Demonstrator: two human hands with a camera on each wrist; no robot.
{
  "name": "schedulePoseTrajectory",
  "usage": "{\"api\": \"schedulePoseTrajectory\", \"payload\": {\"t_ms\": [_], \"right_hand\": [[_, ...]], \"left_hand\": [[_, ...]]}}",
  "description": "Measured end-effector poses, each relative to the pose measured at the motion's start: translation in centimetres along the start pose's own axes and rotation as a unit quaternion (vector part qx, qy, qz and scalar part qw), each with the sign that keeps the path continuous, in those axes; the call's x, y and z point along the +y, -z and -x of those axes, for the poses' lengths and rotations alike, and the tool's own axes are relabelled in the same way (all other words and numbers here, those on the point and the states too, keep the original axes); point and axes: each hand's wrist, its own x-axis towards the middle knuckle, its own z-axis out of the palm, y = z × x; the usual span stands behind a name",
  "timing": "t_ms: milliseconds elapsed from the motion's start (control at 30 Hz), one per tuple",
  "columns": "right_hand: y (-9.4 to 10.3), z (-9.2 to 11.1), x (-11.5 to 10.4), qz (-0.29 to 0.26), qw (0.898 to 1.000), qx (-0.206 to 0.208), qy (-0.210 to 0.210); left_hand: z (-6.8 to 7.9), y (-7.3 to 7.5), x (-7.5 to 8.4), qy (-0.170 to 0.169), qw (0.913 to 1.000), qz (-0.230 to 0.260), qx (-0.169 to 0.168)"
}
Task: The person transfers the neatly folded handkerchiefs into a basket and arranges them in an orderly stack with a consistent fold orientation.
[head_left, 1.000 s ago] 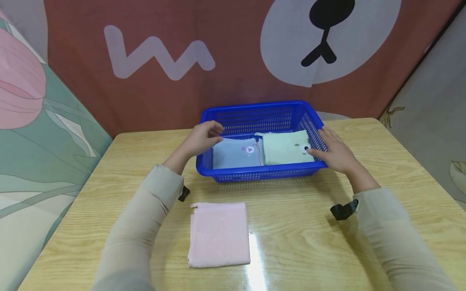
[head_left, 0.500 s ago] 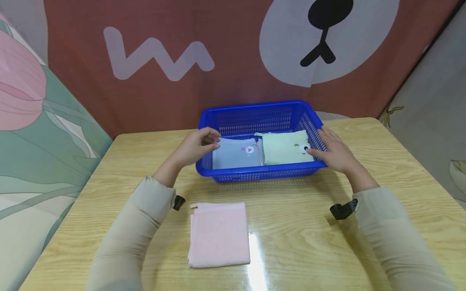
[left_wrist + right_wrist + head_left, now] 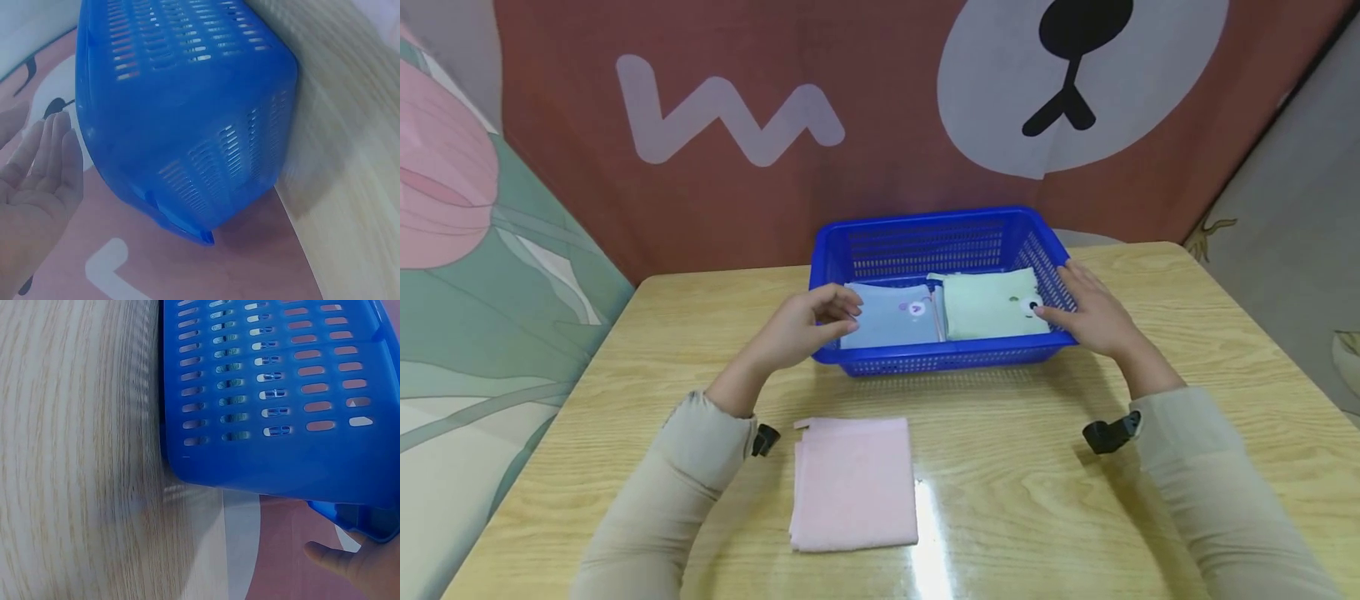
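Note:
My left hand [image 3: 805,327] hovers over the left front corner of a blue plastic basket [image 3: 936,351], its fingers loosely bent and holding nothing. In the left wrist view, the hand [image 3: 44,187] shows beside the basket rim with a bare palm. The right hand [image 3: 1092,315] grips the basket's right rim, thumb over the inside and fingers along the outside. Inside the basket lie a folded blue towel [image 3: 891,325] on the left and a folded pale green towel [image 3: 988,308] on the right. A folded pink towel [image 3: 855,492] rests on the table in front.
The wooden table [image 3: 1022,500] carries the basket near its back edge. A brown printed cloth [image 3: 880,108] hangs behind it. Patterned cloths flank the table on the left and right. Each wrist bears a small black camera [image 3: 1108,433].
My left hand has drawn back from the basket's left side, down toward its front left corner. The right hand, basket and towels stay where they were.

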Motion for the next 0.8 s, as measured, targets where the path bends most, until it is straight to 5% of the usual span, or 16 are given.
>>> {"api": "schedulePoseTrajectory", "payload": {"t_ms": [433,800], "right_hand": [[0.1,0.1,0.2,-0.007,1.000,0.004,0.001],[-0.1,-0.2,0.2,-0.005,1.000,0.002,0.002]], "left_hand": [[1.6,-1.1,0.0,-0.031,0.9969,-0.027,-0.067],[3.1,-1.4,0.2,-0.031,0.9948,-0.035,-0.090]]}}
